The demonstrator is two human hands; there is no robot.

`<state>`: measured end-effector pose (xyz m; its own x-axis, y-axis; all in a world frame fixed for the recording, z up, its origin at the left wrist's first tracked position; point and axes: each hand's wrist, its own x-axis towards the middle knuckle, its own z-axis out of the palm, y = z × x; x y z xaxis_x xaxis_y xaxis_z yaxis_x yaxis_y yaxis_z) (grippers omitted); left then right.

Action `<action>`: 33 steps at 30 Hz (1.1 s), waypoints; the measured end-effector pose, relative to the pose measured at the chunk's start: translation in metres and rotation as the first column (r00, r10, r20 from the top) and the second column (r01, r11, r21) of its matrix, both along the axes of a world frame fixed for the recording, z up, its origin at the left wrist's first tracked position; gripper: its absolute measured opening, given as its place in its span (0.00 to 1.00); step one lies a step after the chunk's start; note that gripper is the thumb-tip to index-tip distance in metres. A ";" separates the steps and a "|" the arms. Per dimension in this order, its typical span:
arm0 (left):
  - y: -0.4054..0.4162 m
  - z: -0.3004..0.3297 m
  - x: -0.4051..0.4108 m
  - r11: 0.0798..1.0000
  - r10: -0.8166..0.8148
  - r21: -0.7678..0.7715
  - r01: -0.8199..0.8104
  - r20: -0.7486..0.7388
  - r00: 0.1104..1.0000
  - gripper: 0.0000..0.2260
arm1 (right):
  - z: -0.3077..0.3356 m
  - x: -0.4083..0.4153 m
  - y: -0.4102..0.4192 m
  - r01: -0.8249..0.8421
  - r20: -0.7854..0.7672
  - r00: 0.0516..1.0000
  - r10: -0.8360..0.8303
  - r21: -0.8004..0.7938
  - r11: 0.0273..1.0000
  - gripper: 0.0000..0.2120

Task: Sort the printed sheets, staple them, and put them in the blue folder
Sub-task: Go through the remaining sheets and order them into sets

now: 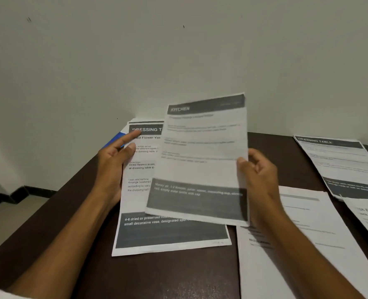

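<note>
On the dark table (157, 277), right hand (258, 169) pinches the KITCHEN sheet (200, 160); left hand (114, 160) hovers, fingers loosely extended, empty.

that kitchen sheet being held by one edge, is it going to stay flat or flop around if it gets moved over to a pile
Probably floppy: the KITCHEN sheet is one thin printed page, pinched only at its right edge by the right hand, so its free left side would likely sag or flutter. It looks very light. Laid on the DRESSING TABLE sheet, it may slide, paper on paper.
</note>
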<state>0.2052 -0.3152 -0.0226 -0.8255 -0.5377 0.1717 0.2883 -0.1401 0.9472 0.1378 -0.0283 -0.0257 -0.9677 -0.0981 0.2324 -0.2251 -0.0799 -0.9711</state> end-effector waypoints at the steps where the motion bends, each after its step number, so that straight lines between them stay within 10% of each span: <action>1: 0.000 0.000 0.000 1.000 0.006 0.012 -0.006 -0.001 1.000 0.13 | -0.002 0.003 -0.006 -0.024 -0.006 1.000 0.024 0.035 0.999 0.08; 15: 0.001 0.004 0.007 0.985 -0.066 0.159 0.060 0.031 0.997 0.11 | -0.008 0.019 -0.027 -0.256 -0.027 0.966 0.258 0.063 0.965 0.15; 33: -0.007 -0.002 0.003 0.979 -0.118 0.174 0.107 0.054 0.991 0.14 | -0.008 0.018 -0.020 -0.136 0.015 0.991 0.136 0.052 0.989 0.07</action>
<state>0.2078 -0.3226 -0.0243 -0.8888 -0.4572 0.0308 0.2011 -0.3288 0.9228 0.1559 -0.0483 -0.0337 -0.9471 -0.2409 0.2120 -0.2041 -0.0574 -0.9773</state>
